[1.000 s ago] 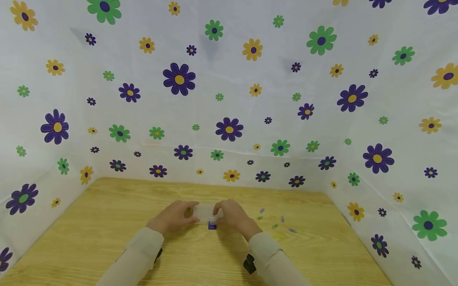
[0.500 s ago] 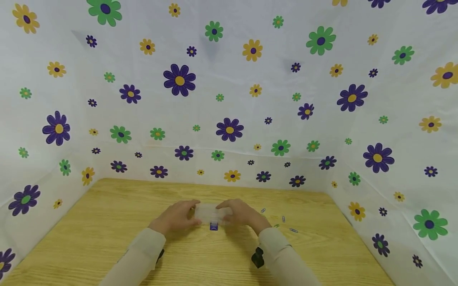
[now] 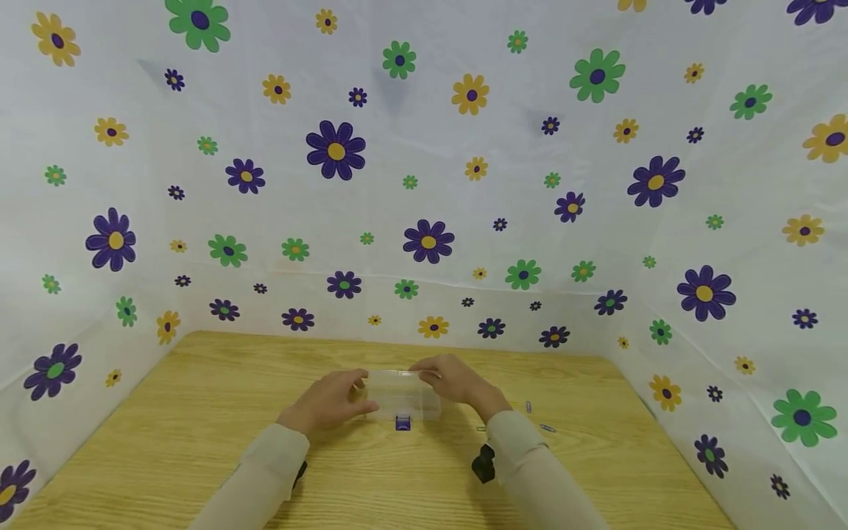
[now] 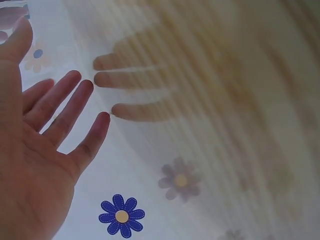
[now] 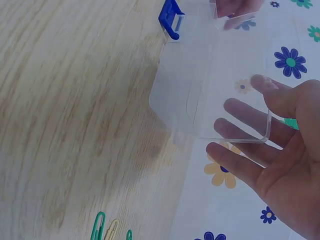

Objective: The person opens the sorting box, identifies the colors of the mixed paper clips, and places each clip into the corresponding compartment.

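A clear plastic box (image 3: 397, 396) with a blue latch (image 3: 403, 422) on its near side sits on the table between both hands. My left hand (image 3: 331, 400) holds its left end, thumb at the near edge and fingers toward the far edge. In the left wrist view only a bit of the box (image 4: 14, 11) shows, past the thumb tip of the left hand (image 4: 45, 145). My right hand (image 3: 457, 379) grips the box's far right edge. In the right wrist view the right hand's (image 5: 280, 150) thumb lies over the rim, and several fingers show through the clear wall.
Loose paper clips lie right of the box, among them a blue clip (image 3: 548, 428), a green clip (image 5: 98, 227) and a yellow clip (image 5: 112, 230); the right forearm covers others in the head view. A flower-print sheet (image 3: 424, 177) surrounds the wooden table (image 3: 371, 478).
My right hand has left the latch area and moved right and away along the box to its far right edge. The latch now hangs lower. The left hand stays at the left end.
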A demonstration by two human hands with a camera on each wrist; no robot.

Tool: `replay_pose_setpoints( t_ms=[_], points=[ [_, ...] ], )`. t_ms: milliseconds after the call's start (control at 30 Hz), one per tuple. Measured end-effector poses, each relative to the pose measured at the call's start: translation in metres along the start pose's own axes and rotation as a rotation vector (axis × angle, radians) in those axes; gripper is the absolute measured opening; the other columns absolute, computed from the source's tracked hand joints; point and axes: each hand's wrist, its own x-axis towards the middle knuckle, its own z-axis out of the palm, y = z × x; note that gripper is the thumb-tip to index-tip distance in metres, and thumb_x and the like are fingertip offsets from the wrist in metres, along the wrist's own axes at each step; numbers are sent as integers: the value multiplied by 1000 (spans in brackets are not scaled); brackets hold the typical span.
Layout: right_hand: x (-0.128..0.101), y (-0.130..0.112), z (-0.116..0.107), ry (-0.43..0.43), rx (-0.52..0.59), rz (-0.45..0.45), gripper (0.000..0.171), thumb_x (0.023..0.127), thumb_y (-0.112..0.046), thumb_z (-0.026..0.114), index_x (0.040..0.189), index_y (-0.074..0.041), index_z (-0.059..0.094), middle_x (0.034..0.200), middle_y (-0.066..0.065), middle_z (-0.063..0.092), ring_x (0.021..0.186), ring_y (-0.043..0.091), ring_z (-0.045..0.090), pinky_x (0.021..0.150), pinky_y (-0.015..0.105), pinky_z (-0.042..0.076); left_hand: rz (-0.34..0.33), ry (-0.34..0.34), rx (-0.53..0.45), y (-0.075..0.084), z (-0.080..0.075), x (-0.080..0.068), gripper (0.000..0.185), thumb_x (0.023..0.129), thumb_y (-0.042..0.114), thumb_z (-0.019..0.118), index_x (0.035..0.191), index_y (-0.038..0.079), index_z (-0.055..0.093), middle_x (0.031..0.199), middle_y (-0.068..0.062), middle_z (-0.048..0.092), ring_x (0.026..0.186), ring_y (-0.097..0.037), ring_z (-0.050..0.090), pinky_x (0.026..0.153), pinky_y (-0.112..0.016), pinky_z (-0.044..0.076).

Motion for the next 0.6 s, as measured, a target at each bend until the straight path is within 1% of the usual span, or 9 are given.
replay_pose_setpoints(
  t_ms=[167,333,467,533,600],
  points=[
    [3,4,0,69,16,-14,29,106,-4,53,129,0,70,134,16,70,129,36,64,109,52,51,-20,8,26,-3,3,1,62,91,51,75,133,6,66,124,-11,72,113,-28,68,101,-50,55],
    [5,6,0,98,18,-18,29,104,-1,55,128,1,71,133,17,70,126,37,66,107,52,52,3,-11,0,-1,6,1,60,89,51,77,129,8,68,126,-9,72,113,-27,69,100,-50,56],
    [10,9,3,147,-54,-43,29,104,-1,54,127,1,71,128,19,72,121,36,69,104,51,55,10,-20,-15,1,4,0,64,87,52,79,131,8,67,129,-9,71,112,-26,69,100,-49,56],
    [13,9,6,169,-79,-22,30,105,-3,54,130,0,69,129,19,72,119,37,70,102,51,56,5,-18,-22,1,3,0,64,87,51,79,132,8,67,130,-9,71,112,-25,69,100,-48,56],
    [15,8,10,168,-89,18,34,105,-5,55,137,0,64,135,21,68,122,38,67,103,52,55,7,-16,-29,1,2,0,64,87,50,80,132,7,66,131,-10,70,113,-25,69,101,-48,56]
  ],
)
